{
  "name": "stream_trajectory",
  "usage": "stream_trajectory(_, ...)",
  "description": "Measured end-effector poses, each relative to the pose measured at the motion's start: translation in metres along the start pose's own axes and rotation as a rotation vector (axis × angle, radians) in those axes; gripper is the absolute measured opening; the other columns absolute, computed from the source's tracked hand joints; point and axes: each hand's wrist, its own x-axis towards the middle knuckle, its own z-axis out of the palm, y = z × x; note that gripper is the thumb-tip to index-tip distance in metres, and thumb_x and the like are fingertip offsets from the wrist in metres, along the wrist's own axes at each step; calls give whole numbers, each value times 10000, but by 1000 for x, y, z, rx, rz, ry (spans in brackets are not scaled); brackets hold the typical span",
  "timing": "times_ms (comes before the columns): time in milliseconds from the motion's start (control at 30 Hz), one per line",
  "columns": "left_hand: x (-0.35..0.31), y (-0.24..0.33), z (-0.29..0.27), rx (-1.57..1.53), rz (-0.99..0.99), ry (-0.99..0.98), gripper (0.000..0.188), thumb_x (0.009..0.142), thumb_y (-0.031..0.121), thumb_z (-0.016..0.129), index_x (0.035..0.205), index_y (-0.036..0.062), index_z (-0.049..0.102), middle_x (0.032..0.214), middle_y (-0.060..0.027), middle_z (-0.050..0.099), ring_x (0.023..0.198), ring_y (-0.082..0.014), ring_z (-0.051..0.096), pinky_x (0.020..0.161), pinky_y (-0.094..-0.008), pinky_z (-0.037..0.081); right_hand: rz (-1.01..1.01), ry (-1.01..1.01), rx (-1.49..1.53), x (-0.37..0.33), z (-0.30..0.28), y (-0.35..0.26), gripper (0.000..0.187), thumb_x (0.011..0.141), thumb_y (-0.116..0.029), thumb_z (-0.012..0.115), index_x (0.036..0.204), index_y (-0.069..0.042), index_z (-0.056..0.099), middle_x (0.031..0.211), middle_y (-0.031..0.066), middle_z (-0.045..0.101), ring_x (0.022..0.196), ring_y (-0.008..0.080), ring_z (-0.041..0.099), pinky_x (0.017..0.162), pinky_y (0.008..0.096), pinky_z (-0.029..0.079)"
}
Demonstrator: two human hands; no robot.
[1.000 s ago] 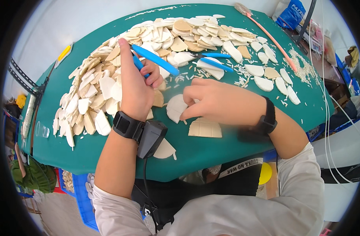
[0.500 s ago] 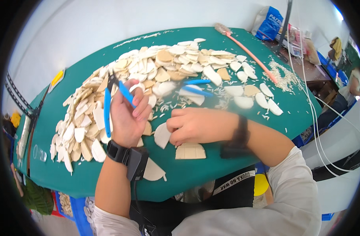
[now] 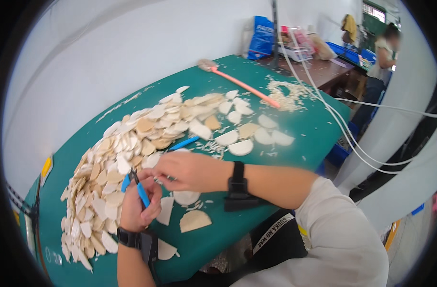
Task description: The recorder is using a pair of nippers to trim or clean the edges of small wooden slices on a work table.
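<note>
My left hand (image 3: 138, 206) is closed around blue-handled pliers (image 3: 143, 195), whose short dark jaws point up and away. Against its fingertips, my right hand (image 3: 194, 171) is pinched closed. Tiny pale bits show by the right fingertips, but what they grip is hidden. Just below the hands lie a white half-moon piece (image 3: 186, 197), a narrower white piece (image 3: 165, 211) and a cream half-moon piece (image 3: 195, 221). Beyond the right hand, another blue-handled tool (image 3: 184, 143) rests among pale slivers, partly covered.
A large heap of white and tan flat pieces (image 3: 103, 191) spreads over the green tabletop (image 3: 218, 205). Farther off lie a pink-handled brush (image 3: 247, 87) and a patch of pale scraps (image 3: 287, 95). White cables (image 3: 333, 122) hang at right; another person (image 3: 383, 60) stands beyond.
The view has swung to the right. My right hand has left the half-moon piece on the table and come to my left hand's fingertips. The pliers remain in my left hand.
</note>
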Motion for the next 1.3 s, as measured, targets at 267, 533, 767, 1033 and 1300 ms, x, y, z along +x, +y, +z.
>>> stream_trajectory(267,4,0,8,137,15,79,264,1063,338,544,1128,83,567,624,-59,548,297,-114,312,307,-266,207,97,-109,-46,-13,21,34,191,940,-98,625,1115,-20,611,994,112,595,953,287,618,794,377,533)
stream_trajectory(533,4,-6,-2,183,3,103,212,1053,263,543,998,64,593,633,-80,552,321,-134,352,319,-278,240,68,-103,-110,-15,20,31,268,935,-101,646,1187,-22,605,961,114,614,900,301,645,792,391,544)
stream_trajectory(767,3,-5,6,223,5,153,199,1044,233,524,973,58,586,630,-83,564,324,-138,368,323,-282,254,236,-97,28,-8,17,22,347,960,-135,633,1285,-34,565,1004,154,667,933,330,670,784,394,552)
stream_trajectory(1033,14,-11,4,625,251,106,224,1054,205,489,1034,8,595,683,-62,583,384,-115,401,383,-272,309,178,86,-67,-18,15,36,361,929,-213,711,1251,-75,627,969,72,664,805,234,636,716,349,538)
stream_trajectory(1300,-7,2,21,270,85,114,263,1055,270,557,1024,14,611,607,-22,514,384,-79,348,403,-259,254,214,78,-68,-10,21,21,191,909,-165,714,1066,-74,656,944,59,641,763,220,606,660,337,510)
